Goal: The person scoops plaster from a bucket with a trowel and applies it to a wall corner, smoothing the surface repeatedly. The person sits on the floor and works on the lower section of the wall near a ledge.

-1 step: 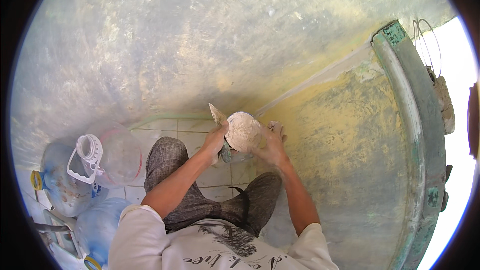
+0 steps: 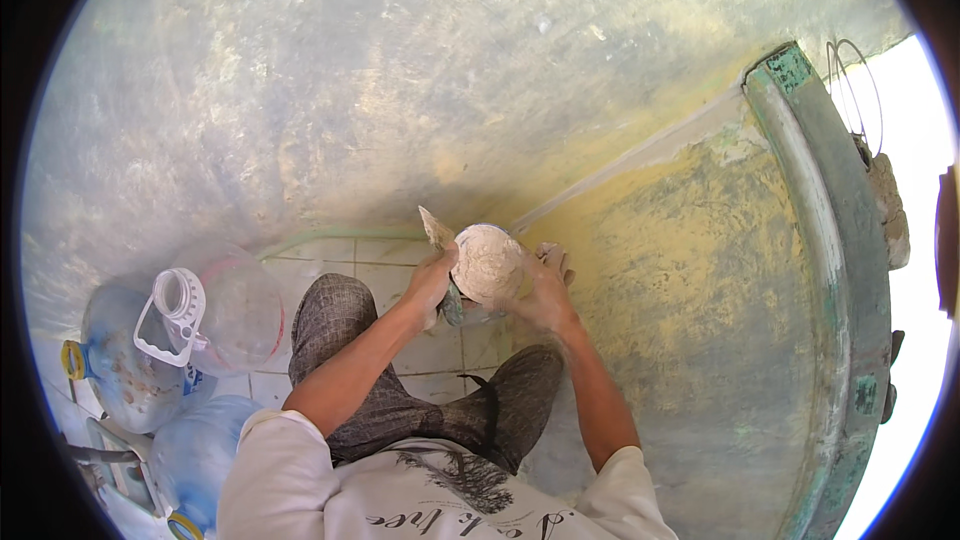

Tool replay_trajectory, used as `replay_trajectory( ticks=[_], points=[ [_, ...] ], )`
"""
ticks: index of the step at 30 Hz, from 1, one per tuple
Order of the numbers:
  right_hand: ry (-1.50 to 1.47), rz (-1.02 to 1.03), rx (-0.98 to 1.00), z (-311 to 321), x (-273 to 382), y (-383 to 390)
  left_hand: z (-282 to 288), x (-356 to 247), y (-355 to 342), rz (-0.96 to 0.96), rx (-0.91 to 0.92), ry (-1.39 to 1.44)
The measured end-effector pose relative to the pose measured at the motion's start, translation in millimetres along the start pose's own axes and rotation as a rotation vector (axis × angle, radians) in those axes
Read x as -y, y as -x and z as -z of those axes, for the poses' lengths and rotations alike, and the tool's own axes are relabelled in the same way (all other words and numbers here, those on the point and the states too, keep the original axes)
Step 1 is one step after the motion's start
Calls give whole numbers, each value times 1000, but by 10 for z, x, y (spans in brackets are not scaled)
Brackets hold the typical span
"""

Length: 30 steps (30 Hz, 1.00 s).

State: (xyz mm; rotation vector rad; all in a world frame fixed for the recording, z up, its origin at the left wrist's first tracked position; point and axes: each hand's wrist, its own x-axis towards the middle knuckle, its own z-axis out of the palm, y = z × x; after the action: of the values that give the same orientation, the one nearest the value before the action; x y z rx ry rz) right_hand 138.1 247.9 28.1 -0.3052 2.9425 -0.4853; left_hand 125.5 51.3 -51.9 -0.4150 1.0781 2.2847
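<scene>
Left hand [image 2: 429, 280] grips a pale, paste-like round mass [image 2: 488, 264] and a flat pointed piece [image 2: 434, 227]; right hand [image 2: 546, 294] clasps the mass's other side. Mass is above tiled floor [image 2: 427, 352], near wall [image 2: 400, 110].

2 forearms [image 2: 350, 370] converging, left hand [image 2: 430, 282] gripping, right hand [image 2: 546, 294] curled

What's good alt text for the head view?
A person's left hand holds a round, paste-covered object, the right hand at its side, near a patchy wall. A pointed piece juts beside the left hand; plastic bottles are at left.
</scene>
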Motion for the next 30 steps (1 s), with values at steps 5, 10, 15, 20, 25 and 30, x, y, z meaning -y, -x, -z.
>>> replay_trajectory(
  ticks=[5,10,15,20,25,30],
  points=[
    [86,-78,74,3,131,36,15,34,-23,-27,7,76],
    [26,-41,70,-119,20,-20,1,39,-27,-41,40,163],
    [133,-37,34,-92,158,14,10,49,-42,-42,20,165],
    [-33,29,-76,-236,-9,26,-4,-19,-32,3,16,116],
    [-257,-21,-75,-77,67,9,-31,-37,-2,-12,-34,98],
    [-127,12,-106,32,67,-7,-49,-82,62,-1,-28,19]
  ],
)
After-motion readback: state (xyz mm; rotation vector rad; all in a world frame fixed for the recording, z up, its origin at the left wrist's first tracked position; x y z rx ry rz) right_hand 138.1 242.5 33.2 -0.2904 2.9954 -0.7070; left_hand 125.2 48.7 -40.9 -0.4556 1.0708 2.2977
